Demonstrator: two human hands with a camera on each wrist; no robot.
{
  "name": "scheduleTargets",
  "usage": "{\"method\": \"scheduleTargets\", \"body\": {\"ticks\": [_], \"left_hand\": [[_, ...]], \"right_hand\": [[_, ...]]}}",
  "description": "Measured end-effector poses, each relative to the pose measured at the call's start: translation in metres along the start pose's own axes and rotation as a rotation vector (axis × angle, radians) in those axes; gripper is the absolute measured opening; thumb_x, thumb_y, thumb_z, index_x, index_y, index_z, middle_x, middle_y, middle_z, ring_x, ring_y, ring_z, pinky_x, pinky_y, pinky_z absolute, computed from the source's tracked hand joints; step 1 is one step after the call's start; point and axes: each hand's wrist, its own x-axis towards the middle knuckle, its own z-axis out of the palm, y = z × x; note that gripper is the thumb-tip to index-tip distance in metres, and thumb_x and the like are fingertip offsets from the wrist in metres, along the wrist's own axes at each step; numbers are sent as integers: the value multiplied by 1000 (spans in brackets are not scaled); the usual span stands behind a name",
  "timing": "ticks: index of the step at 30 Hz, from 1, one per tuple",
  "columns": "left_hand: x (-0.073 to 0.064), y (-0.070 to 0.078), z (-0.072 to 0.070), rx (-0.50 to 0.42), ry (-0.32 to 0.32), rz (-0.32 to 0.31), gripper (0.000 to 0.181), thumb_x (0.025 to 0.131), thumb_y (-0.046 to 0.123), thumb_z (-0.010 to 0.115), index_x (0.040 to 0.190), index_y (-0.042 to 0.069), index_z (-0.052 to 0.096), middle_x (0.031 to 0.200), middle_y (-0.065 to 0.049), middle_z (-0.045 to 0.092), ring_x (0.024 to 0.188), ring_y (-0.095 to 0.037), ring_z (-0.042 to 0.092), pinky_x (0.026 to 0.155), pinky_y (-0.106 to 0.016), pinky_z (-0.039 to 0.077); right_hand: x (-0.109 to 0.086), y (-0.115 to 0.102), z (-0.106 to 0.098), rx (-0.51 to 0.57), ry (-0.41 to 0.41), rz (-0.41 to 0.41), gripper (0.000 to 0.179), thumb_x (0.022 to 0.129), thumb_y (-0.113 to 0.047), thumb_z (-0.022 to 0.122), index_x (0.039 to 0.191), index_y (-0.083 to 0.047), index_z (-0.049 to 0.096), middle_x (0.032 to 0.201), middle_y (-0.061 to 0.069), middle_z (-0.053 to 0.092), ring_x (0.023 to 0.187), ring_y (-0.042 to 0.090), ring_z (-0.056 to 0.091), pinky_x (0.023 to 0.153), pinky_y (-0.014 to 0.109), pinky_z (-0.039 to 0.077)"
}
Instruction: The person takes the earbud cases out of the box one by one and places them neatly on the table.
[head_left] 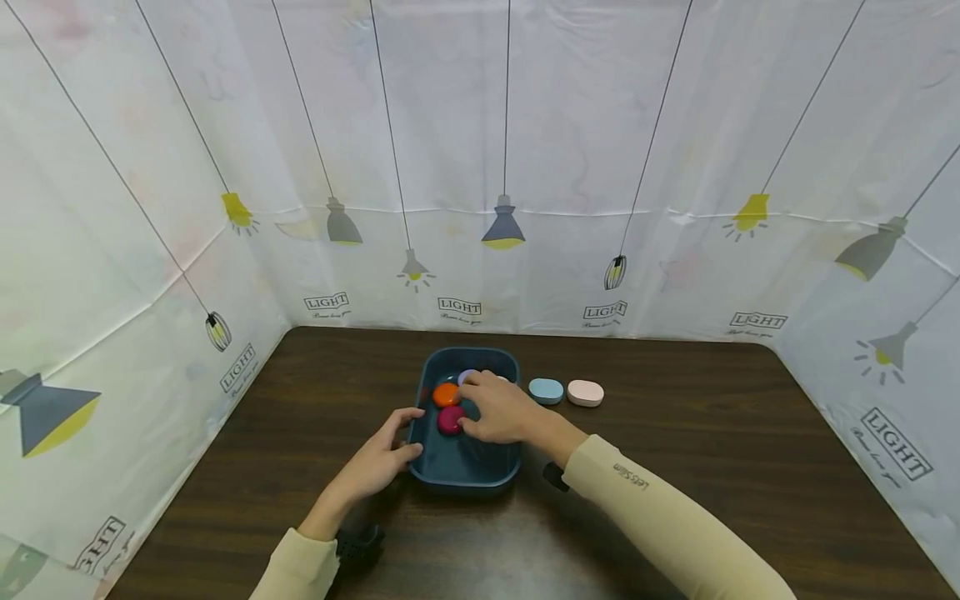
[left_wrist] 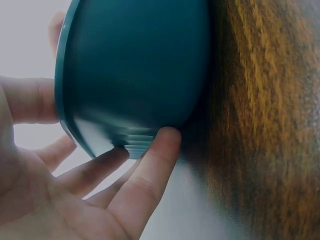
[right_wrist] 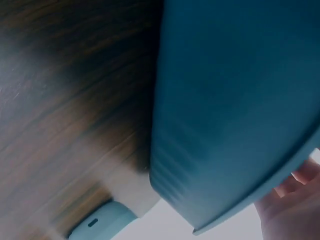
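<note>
A dark teal box [head_left: 465, 473] stands on the table with small rounded pieces in it: an orange one [head_left: 446, 395], a crimson one [head_left: 450, 420] and a lilac one [head_left: 466, 377]. Another pale piece is mostly hidden behind my right hand. My left hand [head_left: 378, 462] holds the box's left wall, with the thumb at the rim and fingers along the outside in the left wrist view. My right hand [head_left: 498, 408] reaches over the box, its thumb tip at the crimson piece and its fingers apart from the thumb, near the orange and lilac pieces.
To the right of the box lie a light blue rounded case [head_left: 546, 391] and a pale pink one [head_left: 585, 393]. The dark wooden table [head_left: 690, 433] is bordered at the back and sides by a white curtain [head_left: 562, 150] printed with lamps.
</note>
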Motion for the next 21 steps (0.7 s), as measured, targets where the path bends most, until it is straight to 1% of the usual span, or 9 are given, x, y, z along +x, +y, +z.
{"method": "scheduleTargets", "body": {"ticks": [3, 6, 10, 13, 21], "left_hand": [[0, 1, 0, -3, -3, 2, 49, 104, 9, 54, 151, 10, 37, 156, -25, 32, 117, -35, 61, 90, -47, 57], [0, 1, 1, -4, -3, 5, 49, 104, 8, 53, 151, 10, 37, 156, -25, 32, 117, -35, 61, 90, -47, 57], [-1, 0, 1, -4, -4, 9, 49, 104, 8, 53, 151, 10, 37, 156, -26, 31, 116, -35, 61, 90, -47, 57], [-1, -1, 1, -5, -1, 11, 49, 104, 8, 54, 150, 10, 38, 156, -26, 32, 117, -35, 61, 90, -47, 57], [0, -2, 1, -3, 2, 10, 48, 104, 9, 54, 150, 11, 38, 157, -25, 32, 119, -36, 60, 91, -48, 56]], "right_hand": [[3, -2, 5, -35, -4, -12, 39, 93, -34, 71, 124, -11, 69, 126, 7, 58, 105, 22, 53, 95, 39, 51], [5, -5, 10, -46, -23, -17, 40, 92, -33, 72, 124, -11, 68, 124, 8, 58, 101, 20, 54, 93, 35, 53], [7, -8, 16, -31, -81, -11, 40, 93, -34, 71, 126, -12, 67, 128, 6, 60, 105, 20, 56, 97, 36, 51], [9, -11, 20, -30, -108, -15, 39, 95, -34, 70, 128, -14, 67, 134, 5, 59, 110, 20, 55, 102, 38, 49], [12, -14, 25, -66, -139, -35, 41, 93, -33, 71, 130, -15, 66, 129, 3, 61, 104, 19, 54, 96, 37, 51]]}}
